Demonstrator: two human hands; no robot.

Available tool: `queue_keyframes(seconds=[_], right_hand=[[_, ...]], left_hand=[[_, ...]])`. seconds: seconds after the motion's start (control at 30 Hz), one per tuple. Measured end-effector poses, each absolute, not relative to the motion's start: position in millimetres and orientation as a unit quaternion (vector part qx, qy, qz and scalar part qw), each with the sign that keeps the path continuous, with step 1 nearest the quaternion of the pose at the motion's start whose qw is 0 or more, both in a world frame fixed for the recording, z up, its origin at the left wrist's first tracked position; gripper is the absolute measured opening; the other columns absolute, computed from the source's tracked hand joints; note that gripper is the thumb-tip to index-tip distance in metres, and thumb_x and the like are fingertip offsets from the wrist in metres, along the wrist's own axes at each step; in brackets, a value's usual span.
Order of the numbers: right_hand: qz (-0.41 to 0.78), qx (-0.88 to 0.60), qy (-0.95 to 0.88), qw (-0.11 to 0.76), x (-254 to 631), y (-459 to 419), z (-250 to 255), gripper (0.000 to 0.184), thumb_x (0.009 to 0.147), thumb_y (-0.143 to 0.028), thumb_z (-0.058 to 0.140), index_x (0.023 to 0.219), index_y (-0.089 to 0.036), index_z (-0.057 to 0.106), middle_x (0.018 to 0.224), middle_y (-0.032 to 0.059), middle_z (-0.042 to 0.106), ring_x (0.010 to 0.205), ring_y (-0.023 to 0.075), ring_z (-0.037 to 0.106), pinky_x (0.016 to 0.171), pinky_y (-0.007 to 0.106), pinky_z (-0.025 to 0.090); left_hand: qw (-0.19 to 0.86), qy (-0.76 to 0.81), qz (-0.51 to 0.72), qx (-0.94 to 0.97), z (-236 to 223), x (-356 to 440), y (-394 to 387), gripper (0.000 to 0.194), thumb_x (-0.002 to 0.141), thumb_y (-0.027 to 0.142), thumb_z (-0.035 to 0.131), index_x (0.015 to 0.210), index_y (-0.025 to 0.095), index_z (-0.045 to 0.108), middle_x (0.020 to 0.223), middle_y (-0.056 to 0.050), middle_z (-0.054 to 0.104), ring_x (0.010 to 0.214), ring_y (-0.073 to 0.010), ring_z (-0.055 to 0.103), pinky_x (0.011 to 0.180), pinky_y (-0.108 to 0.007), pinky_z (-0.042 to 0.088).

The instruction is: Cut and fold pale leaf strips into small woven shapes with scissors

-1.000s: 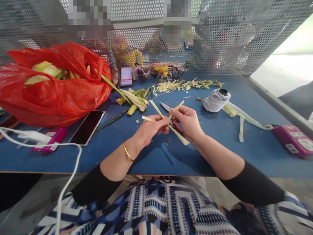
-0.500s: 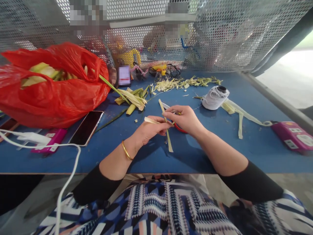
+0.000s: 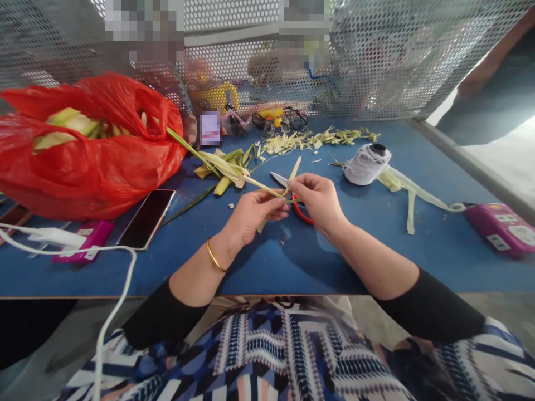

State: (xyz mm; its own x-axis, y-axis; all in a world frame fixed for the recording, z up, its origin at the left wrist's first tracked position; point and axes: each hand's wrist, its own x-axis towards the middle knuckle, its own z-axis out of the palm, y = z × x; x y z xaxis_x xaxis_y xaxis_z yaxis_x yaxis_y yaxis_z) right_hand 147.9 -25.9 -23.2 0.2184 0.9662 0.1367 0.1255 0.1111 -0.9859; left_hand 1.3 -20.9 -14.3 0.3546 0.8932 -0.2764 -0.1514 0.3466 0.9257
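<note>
My left hand (image 3: 253, 214) and my right hand (image 3: 320, 199) meet over the middle of the blue table (image 3: 259, 262), both pinched on thin pale leaf strips (image 3: 267, 190) crossed between the fingertips. One strip points up and away from my right fingers; another runs left toward a pile of cut leaves (image 3: 228, 164). A gold bangle sits on my left wrist. Red-handled scissors (image 3: 292, 195) lie on the table right behind my right hand, blades pointing left.
A red plastic bag (image 3: 96, 161) full of leaves fills the left side. A phone (image 3: 147, 218), a pink power strip (image 3: 90, 236) with a white cable and another pink strip (image 3: 501, 228) lie near the edges. A white thread spool (image 3: 368, 164) and leaf scraps (image 3: 317, 142) sit farther back, before a perforated metal screen.
The strips have been turned: the long end that hung down toward me now points left and up. Both hands shifted slightly away from me. A person's arm has appeared at top right.
</note>
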Motion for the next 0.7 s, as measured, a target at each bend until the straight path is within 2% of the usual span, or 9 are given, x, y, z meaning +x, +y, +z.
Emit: queue_keyframes(seconds=[0.1, 0.2, 0.27, 0.33, 0.47, 0.57, 0.7], right_hand=[[0.349, -0.559, -0.522, 0.541, 149, -25, -24, 0.024, 0.078, -0.039, 0.062, 0.064, -0.020, 0.057, 0.056, -0.0036, 0.050, 0.055, 0.0111, 0.041, 0.055, 0.027, 0.034], [0.177, -0.568, -0.575, 0.561, 151, -29, -18, 0.017, 0.080, -0.035, 0.061, 0.071, -0.021, 0.060, 0.072, 0.0009, 0.062, 0.070, 0.0162, 0.053, 0.070, 0.032, 0.042], [0.042, -0.558, -0.619, 0.551, 151, -35, -12, 0.015, 0.083, -0.034, 0.061, 0.073, -0.022, 0.060, 0.081, 0.0028, 0.065, 0.082, 0.0191, 0.056, 0.084, 0.036, 0.041], [-0.014, -0.549, -0.670, 0.499, 149, -41, -8, 0.022, 0.086, -0.034, 0.059, 0.067, -0.022, 0.058, 0.076, 0.0026, 0.063, 0.080, 0.0192, 0.056, 0.089, 0.038, 0.037], [0.047, -0.549, -0.738, 0.389, 143, -47, -9, 0.025, 0.086, -0.032, 0.061, 0.064, -0.021, 0.061, 0.064, 0.0007, 0.059, 0.064, 0.0153, 0.052, 0.077, 0.034, 0.035], [0.102, -0.562, -0.729, 0.377, 139, -46, -13, 0.021, 0.085, -0.030, 0.061, 0.066, -0.020, 0.065, 0.063, -0.0003, 0.061, 0.059, 0.0129, 0.050, 0.070, 0.030, 0.034], [0.164, -0.567, -0.712, 0.380, 138, -44, -13, 0.018, 0.081, -0.027, 0.063, 0.064, -0.020, 0.063, 0.061, -0.0013, 0.060, 0.056, 0.0119, 0.048, 0.061, 0.027, 0.032]], left_hand=[[0.708, 0.432, 0.362, 0.426, -13, 1, -22, 0.024, 0.070, 0.028, 0.082, 0.087, 0.013, 0.074, 0.065, -0.003, 0.071, 0.054, -0.0108, 0.063, 0.062, -0.025, 0.054], [0.720, 0.429, 0.370, 0.400, -11, 1, -21, 0.024, 0.072, 0.030, 0.081, 0.086, 0.013, 0.074, 0.069, -0.005, 0.073, 0.057, -0.0113, 0.065, 0.066, -0.026, 0.056], [0.725, 0.415, 0.392, 0.386, -10, 0, -20, 0.023, 0.071, 0.030, 0.082, 0.085, 0.013, 0.075, 0.073, -0.005, 0.074, 0.063, -0.0127, 0.068, 0.071, -0.026, 0.056], [0.726, 0.394, 0.414, 0.383, -11, 0, -19, 0.022, 0.068, 0.026, 0.083, 0.084, 0.014, 0.075, 0.076, -0.005, 0.075, 0.070, -0.0137, 0.070, 0.073, -0.026, 0.055], [0.714, 0.379, 0.449, 0.380, -13, 1, -18, 0.024, 0.061, 0.020, 0.084, 0.083, 0.015, 0.076, 0.081, -0.004, 0.076, 0.079, -0.0148, 0.070, 0.073, -0.023, 0.052], [0.712, 0.384, 0.456, 0.370, -15, 2, -18, 0.024, 0.059, 0.018, 0.084, 0.082, 0.015, 0.076, 0.080, -0.004, 0.076, 0.081, -0.0155, 0.070, 0.074, -0.024, 0.051], [0.725, 0.390, 0.449, 0.347, -14, 2, -18, 0.020, 0.061, 0.015, 0.081, 0.081, 0.013, 0.077, 0.079, -0.005, 0.076, 0.073, -0.0131, 0.068, 0.071, -0.023, 0.051]])
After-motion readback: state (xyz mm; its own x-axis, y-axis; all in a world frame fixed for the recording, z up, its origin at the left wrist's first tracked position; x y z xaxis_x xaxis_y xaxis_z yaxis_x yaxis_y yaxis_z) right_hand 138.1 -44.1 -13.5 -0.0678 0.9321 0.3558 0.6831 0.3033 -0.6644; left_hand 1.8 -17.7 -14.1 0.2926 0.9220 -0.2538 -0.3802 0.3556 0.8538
